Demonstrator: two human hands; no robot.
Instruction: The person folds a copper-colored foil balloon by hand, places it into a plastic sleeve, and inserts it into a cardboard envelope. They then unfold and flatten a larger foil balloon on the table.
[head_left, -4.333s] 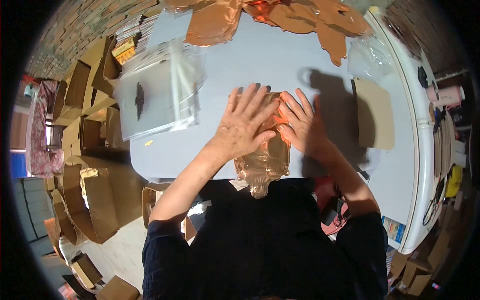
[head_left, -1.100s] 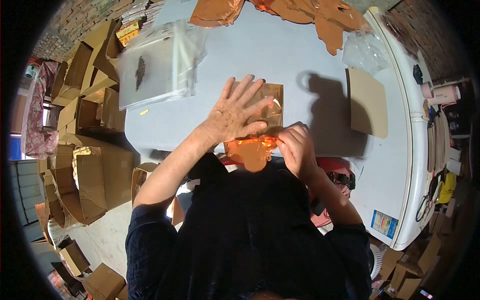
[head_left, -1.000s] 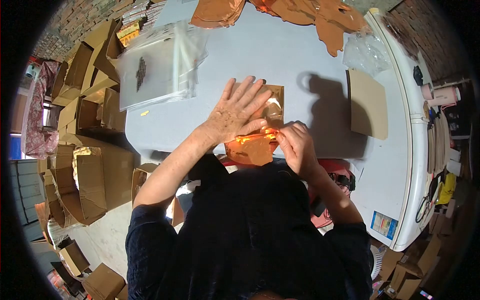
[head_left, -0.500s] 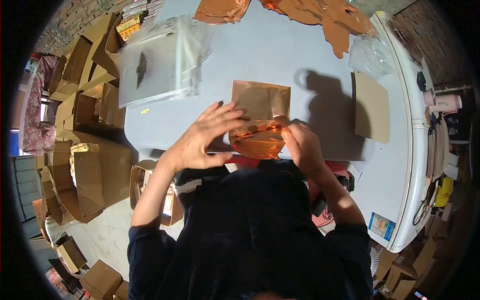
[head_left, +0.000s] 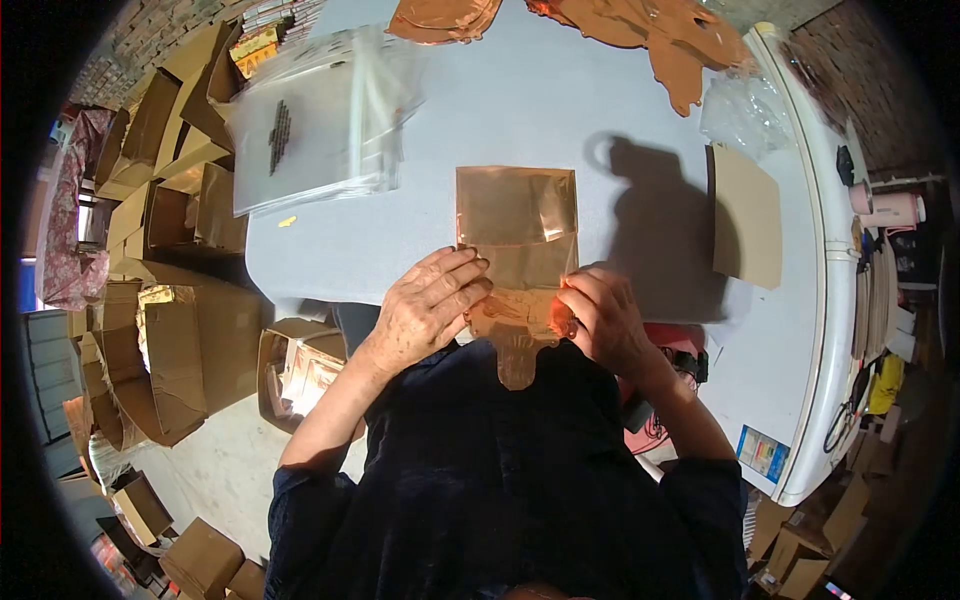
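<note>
Head-worn view, wide-angle, facing forward, steeply down; table [head_left: 490,115] near below

Apparently a packing workshop: open cardboard boxes [head_left: 230,350] are crowding the floor [head_left: 220,470] at nine o'clock; clear plastic sleeves [head_left: 320,130] are lying stacked on the worktop [head_left: 500,110] towards ten; copper-coloured foil shapes [head_left: 675,70] are overlapping at one; a bare brick wall [head_left: 165,45] is rising beyond the sleeves.
</note>
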